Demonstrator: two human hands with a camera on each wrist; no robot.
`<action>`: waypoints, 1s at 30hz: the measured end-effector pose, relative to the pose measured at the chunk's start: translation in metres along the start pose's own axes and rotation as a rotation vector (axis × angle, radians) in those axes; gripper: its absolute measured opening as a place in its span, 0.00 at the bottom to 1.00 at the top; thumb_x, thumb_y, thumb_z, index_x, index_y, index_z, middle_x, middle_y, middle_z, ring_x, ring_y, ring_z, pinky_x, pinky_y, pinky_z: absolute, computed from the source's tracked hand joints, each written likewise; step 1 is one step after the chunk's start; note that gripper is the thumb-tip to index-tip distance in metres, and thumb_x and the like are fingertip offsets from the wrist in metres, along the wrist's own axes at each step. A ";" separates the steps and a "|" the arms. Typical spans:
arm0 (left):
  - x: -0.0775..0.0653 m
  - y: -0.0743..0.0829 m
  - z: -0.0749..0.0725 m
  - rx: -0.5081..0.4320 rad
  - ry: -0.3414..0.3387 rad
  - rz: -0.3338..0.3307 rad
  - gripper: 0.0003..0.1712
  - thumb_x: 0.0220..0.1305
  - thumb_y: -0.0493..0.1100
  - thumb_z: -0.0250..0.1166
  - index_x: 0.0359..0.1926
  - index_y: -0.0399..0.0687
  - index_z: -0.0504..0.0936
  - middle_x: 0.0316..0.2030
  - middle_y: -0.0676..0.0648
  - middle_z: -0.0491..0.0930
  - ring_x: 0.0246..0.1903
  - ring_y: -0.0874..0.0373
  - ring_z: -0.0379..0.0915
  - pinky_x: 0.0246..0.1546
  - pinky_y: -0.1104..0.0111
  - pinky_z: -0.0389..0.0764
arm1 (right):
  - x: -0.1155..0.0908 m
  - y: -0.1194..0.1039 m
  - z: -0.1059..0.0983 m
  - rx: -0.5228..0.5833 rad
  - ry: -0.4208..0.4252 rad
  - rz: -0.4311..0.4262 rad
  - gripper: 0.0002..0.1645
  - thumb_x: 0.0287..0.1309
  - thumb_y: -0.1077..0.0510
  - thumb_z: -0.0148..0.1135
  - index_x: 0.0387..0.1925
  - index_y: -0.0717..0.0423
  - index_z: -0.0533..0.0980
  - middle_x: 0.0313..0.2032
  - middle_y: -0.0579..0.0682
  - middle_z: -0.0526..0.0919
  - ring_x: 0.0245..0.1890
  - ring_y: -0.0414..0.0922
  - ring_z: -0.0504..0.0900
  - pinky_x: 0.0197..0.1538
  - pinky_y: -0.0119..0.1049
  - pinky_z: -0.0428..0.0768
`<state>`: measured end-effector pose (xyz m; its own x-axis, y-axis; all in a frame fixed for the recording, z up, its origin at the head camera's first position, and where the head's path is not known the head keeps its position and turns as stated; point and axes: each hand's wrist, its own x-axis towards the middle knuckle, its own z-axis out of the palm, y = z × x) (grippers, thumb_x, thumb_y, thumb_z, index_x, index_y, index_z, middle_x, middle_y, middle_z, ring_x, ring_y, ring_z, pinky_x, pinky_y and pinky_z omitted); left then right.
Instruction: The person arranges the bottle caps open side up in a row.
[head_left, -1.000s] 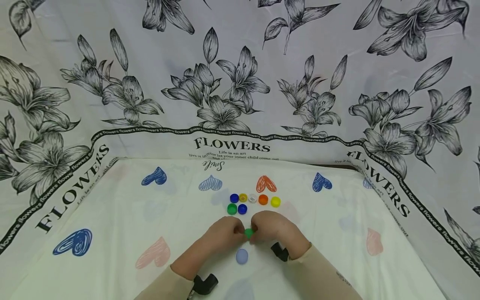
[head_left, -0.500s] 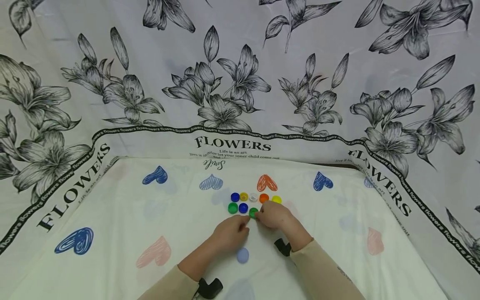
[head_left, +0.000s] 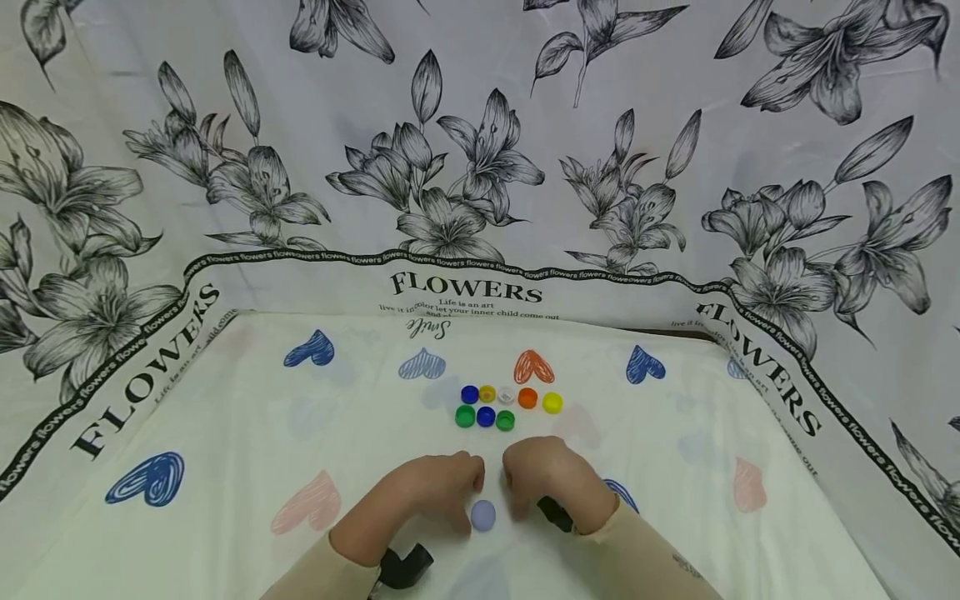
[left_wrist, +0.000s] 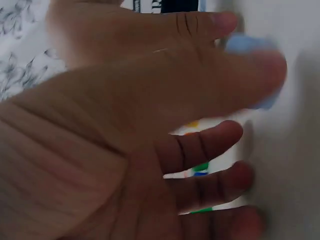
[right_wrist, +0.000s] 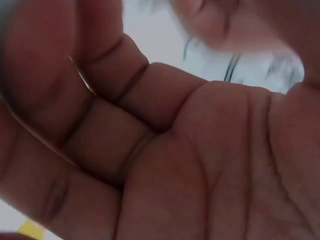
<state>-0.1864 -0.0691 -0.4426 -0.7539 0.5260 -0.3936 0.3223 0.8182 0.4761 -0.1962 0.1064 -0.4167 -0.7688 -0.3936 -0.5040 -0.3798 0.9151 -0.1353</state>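
A light blue round cap [head_left: 483,516] lies on the cloth between my two hands. My left hand [head_left: 435,490] is at its left side, thumb tip close to the rim and fingers spread apart. In the left wrist view, the thumb covers much of the light blue cap [left_wrist: 245,44]. On the cap's right is my right hand [head_left: 551,475], fingers loosely bent and pointing down, with nothing held. The right wrist view shows the right palm [right_wrist: 200,165] and bent fingers at close range. Beyond the hands, a green cap [head_left: 506,421] sits at the right end of a short row.
That front row also has a green cap [head_left: 465,416] and a blue cap [head_left: 486,416]. Behind it stand a blue cap [head_left: 469,394], a yellow one, a clear cap [head_left: 506,396], an orange cap [head_left: 527,398] and a yellow cap [head_left: 552,403]. Flower-printed fabric [head_left: 465,287] rises behind the table.
The green cap moved from between my hands to the front row's right end, and the right hand let go of it. Both hands have drawn back toward the light blue cap.
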 end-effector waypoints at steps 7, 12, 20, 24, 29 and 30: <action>0.004 0.009 0.002 0.022 0.094 0.123 0.12 0.55 0.40 0.77 0.31 0.51 0.79 0.27 0.57 0.73 0.27 0.61 0.67 0.33 0.68 0.73 | -0.006 -0.013 0.005 -0.035 0.036 0.011 0.25 0.40 0.42 0.86 0.33 0.52 0.82 0.24 0.40 0.77 0.26 0.40 0.73 0.35 0.38 0.75; 0.019 0.000 0.011 -0.186 0.189 0.187 0.03 0.64 0.40 0.71 0.36 0.47 0.85 0.28 0.57 0.77 0.30 0.62 0.70 0.36 0.66 0.75 | -0.006 0.012 -0.003 0.130 0.039 -0.011 0.16 0.53 0.49 0.79 0.30 0.53 0.80 0.23 0.43 0.75 0.25 0.42 0.71 0.33 0.36 0.71; 0.030 -0.006 0.027 -0.317 0.254 0.202 0.20 0.75 0.41 0.61 0.61 0.36 0.81 0.52 0.44 0.84 0.47 0.55 0.78 0.58 0.53 0.77 | 0.008 0.060 -0.011 0.480 -0.061 0.065 0.21 0.75 0.47 0.56 0.30 0.56 0.80 0.22 0.49 0.75 0.25 0.44 0.74 0.33 0.38 0.71; 0.028 -0.005 0.029 -0.280 0.266 0.209 0.17 0.75 0.40 0.60 0.58 0.38 0.83 0.53 0.45 0.84 0.50 0.53 0.78 0.59 0.53 0.76 | 0.018 0.073 -0.008 0.584 -0.015 0.122 0.26 0.77 0.44 0.51 0.29 0.55 0.82 0.21 0.48 0.75 0.22 0.44 0.73 0.28 0.35 0.73; 0.025 -0.004 0.031 -0.290 0.273 0.236 0.09 0.73 0.37 0.61 0.47 0.45 0.87 0.42 0.52 0.85 0.39 0.58 0.75 0.50 0.59 0.78 | 0.026 0.077 0.000 0.667 0.035 0.180 0.27 0.78 0.44 0.51 0.28 0.55 0.82 0.19 0.46 0.72 0.17 0.42 0.67 0.22 0.32 0.66; 0.024 -0.004 0.032 -0.296 0.266 0.236 0.09 0.73 0.37 0.61 0.45 0.46 0.87 0.41 0.53 0.84 0.37 0.59 0.73 0.48 0.60 0.77 | 0.025 0.077 0.001 0.669 0.040 0.190 0.26 0.78 0.45 0.51 0.28 0.55 0.82 0.18 0.46 0.72 0.17 0.42 0.66 0.22 0.32 0.65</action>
<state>-0.1876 -0.0518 -0.4791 -0.8125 0.5808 -0.0503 0.3547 0.5610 0.7480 -0.2443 0.1671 -0.4410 -0.8141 -0.2120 -0.5407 0.1522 0.8205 -0.5509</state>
